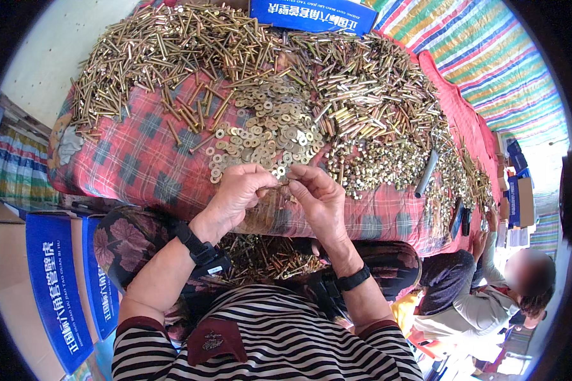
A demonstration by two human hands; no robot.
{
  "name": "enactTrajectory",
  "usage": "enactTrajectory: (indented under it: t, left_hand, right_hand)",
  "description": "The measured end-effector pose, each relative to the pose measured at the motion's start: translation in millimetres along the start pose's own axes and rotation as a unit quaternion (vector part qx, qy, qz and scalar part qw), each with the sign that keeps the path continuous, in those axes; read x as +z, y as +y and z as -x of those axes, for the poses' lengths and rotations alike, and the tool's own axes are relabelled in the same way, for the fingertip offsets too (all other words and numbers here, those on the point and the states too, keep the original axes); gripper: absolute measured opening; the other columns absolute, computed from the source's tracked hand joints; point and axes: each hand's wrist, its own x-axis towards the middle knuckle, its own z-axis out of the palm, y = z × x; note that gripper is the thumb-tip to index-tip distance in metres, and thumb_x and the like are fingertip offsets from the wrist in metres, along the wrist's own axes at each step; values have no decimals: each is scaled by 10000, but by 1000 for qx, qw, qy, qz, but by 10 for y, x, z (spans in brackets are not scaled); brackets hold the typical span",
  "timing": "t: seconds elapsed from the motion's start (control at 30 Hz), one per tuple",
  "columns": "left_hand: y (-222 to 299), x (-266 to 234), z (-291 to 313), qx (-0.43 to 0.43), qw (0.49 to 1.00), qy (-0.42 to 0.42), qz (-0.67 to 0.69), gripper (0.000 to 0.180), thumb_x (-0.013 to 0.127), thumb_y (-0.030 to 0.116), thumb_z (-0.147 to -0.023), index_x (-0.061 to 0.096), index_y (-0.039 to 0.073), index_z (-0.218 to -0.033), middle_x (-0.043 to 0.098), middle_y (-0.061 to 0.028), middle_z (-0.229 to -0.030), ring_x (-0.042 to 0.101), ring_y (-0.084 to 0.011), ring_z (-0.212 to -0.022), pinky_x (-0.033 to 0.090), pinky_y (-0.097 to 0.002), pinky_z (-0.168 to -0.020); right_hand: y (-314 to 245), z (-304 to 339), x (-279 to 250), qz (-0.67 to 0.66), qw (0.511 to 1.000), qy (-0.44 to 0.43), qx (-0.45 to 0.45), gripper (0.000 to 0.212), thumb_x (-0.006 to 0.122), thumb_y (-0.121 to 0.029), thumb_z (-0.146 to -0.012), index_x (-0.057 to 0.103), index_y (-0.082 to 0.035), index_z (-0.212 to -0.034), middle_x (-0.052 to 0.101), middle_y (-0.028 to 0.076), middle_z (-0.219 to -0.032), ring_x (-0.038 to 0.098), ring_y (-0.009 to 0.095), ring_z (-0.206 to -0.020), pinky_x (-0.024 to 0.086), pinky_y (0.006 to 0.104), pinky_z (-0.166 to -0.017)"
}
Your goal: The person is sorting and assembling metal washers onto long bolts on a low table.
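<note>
My left hand (238, 193) and my right hand (321, 197) meet at the near edge of the cloth-covered table, fingertips pinched together. Between them is a small, thin, dark-looking metal piece, mostly covered by the fingers, so its kind cannot be told. Just beyond my fingertips lies a heap of flat round washers (260, 140). To the right of the washers spread many small nuts (384, 162). Long brass-coloured bolts (162, 44) are piled at the far left, and metal sleeves (368, 89) at the far right.
More bolts and small parts (260, 257) lie in my lap. Blue-printed cardboard boxes (57, 279) stand at my left, and a blue box (314, 14) sits at the far edge. A grey tube (427, 173) lies among the nuts. Another person (476, 305) sits at the right.
</note>
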Motion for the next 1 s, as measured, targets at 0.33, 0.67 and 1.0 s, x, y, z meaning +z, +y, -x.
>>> enactTrajectory:
  t: [0.33,0.67,1.0]
  left_hand:
    - [52,14,29,-30,999,0,38,60,655,86,-794,626,65,-747,513,30,-627,389,-29,-475,257,-182,-432]
    - [-14,39,33,150,981,-1,-121,99,666,91,-789,635,56,-702,528,32,-590,425,-25,-506,276,-186,-446]
    - [-23,-17,29,-44,996,-47,65,67,667,84,-793,620,58,-753,512,23,-595,371,-31,-440,248,-187,-403]
  right_hand:
    - [77,34,-1,108,991,20,-72,200,660,28,-833,644,-9,-1029,639,31,-933,590,80,-821,489,230,-729]
    - [45,55,1,107,994,7,-20,144,623,-8,-877,606,2,-1020,609,-6,-858,534,52,-758,460,213,-684]
    - [-52,117,14,29,999,-4,-25,182,624,13,-869,586,-6,-1046,600,1,-917,542,59,-780,467,218,-688]
